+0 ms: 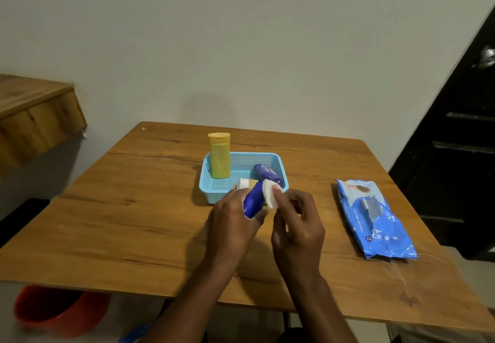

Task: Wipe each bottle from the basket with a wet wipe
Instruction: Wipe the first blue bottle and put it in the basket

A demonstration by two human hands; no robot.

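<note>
Above the counter (160, 225), our left hand (230, 225) clamps the blue bottle (253, 200); our right hand (297, 225) pinches the wet wipe (270, 195). Bottle likely light, slick; we hold mid-body.

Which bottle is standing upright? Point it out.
The yellow bottle at the back left of the blue basket. The purple bottle lies on its side there, and the left hand holds the blue bottle tilted.

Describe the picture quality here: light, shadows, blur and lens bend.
Head view: dim, warm indoor light; a soft shadow on the wall behind the yellow bottle; the table edges splay outward from the wide lens; the red bucket at the corner is smeared; both hands and the blue bottle are fairly sharp.
</note>
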